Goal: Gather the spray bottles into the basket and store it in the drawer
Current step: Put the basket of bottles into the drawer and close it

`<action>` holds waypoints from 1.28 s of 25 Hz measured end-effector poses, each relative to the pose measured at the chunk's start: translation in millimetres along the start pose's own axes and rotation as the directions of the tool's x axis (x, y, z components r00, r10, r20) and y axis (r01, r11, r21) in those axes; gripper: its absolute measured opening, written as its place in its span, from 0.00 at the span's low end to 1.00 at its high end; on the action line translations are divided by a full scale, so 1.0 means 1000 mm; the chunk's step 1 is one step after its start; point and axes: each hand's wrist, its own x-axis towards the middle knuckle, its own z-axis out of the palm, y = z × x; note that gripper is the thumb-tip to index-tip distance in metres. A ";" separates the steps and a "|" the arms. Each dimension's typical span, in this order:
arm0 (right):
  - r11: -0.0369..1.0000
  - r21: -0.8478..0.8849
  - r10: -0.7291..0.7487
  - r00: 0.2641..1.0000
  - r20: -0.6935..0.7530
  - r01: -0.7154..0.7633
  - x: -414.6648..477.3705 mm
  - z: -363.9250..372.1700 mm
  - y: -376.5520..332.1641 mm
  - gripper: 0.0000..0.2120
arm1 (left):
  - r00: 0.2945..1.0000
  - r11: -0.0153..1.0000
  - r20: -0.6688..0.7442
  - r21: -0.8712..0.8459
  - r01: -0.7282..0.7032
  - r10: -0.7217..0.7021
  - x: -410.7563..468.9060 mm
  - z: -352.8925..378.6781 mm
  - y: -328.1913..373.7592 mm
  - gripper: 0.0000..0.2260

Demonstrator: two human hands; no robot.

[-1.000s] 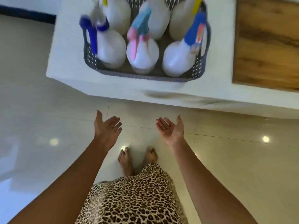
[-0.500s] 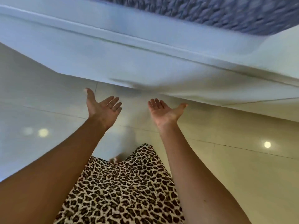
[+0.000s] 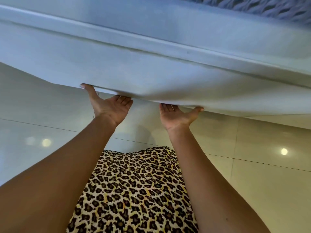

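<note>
Nearest to me is my leopard-print dress [image 3: 134,195], filling the bottom of the view at six o'clock, with both forearms running up from it toward twelve. Under them is the glossy tiled floor [image 3: 252,157].

My left hand [image 3: 109,106] is palm-up, thumb out toward ten o'clock and resting against the lower edge of the white drawer front [image 3: 151,76]; the fingertips [image 3: 123,99] disappear under that edge. My right hand [image 3: 178,114] mirrors it just beside, at about one o'clock from the left, palm-up, thumb pointing to three o'clock along the edge. Both hands are uncurled, hooked beneath the lip with nothing clasped; how far the fingers wrap behind the panel I cannot tell, since the edge hides them.

The relation that matters: the drawer front's long axis runs across my view from nine o'clock down toward four, and both hands sit on its underside, left of its middle as seen here. The two are about equally near, so I judge the pull should be shared, straight back toward six o'clock, kept even so the panel does not skew.

Beyond the front is a horizontal seam, then the white cabinet top [image 3: 151,17]. Farthest, at one o'clock in the top corner, is a blurred strip of the grey woven basket [image 3: 262,5] on that top. The spray bottles are out of view, so I cannot confirm they are in it. The basket lies above and beyond my hands, not yet stored.
</note>
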 end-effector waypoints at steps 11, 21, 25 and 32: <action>1.000 0.008 0.001 0.998 -0.060 -0.001 -0.014 -0.013 0.006 0.51 | 0.998 1.000 -0.066 -0.002 -0.004 0.004 -0.024 -0.009 -0.013 0.53; 1.000 -0.027 -0.015 0.996 -0.083 0.013 -0.039 -0.046 0.020 0.48 | 0.992 0.999 -0.122 -0.027 0.019 -0.022 -0.057 -0.041 -0.019 0.55; 0.980 -0.199 -0.019 0.993 -0.114 -0.004 -0.053 -0.048 0.015 0.46 | 0.989 0.999 -0.148 0.043 0.020 -0.013 -0.073 -0.036 -0.015 0.50; 0.761 -0.648 -0.063 0.991 -0.121 -0.031 -0.160 -0.053 0.042 0.38 | 0.973 0.869 -0.219 0.493 0.052 0.066 -0.177 -0.004 -0.041 0.32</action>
